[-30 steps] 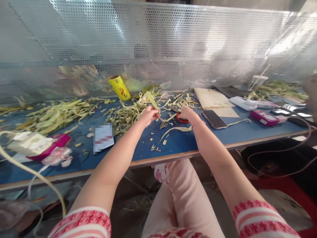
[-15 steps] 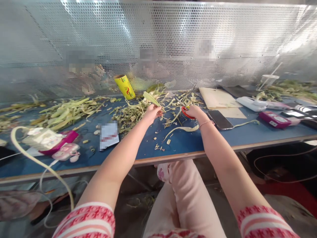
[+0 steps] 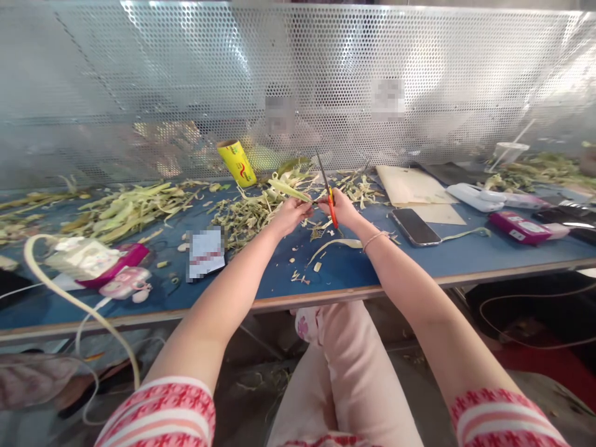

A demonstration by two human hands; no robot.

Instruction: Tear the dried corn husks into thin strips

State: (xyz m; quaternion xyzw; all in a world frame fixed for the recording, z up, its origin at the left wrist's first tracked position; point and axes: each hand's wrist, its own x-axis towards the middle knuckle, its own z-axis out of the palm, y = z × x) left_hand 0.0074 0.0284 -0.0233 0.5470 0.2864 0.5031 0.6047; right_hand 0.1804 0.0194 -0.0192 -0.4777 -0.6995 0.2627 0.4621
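My left hand (image 3: 294,214) is closed around a pale green strip of dried leaf (image 3: 289,189) above the blue table (image 3: 279,279). Red-handled scissors (image 3: 331,205) are gripped in my right hand (image 3: 342,208), their dark blades pointing up and away from me. My fingertips meet close together near the end of the strip; what lies between them is too small to make out. Beneath and behind my hands spreads a heap of cut leaf pieces (image 3: 246,214). A curled strip (image 3: 339,243) rests on the table before my right hand.
A yellow cardboard tube (image 3: 236,164) leans by the perforated metal screen (image 3: 326,68). To the right lie a phone (image 3: 414,226), a beige sheet (image 3: 414,186) and a magenta box (image 3: 519,227). On the left are a leaf pile (image 3: 130,211), a blurred-out device (image 3: 205,256) and a cable (image 3: 79,298).
My right hand has moved left to meet my left hand. The scissors have swung from pointing left to pointing upward. My left hand still holds the leaf strip.
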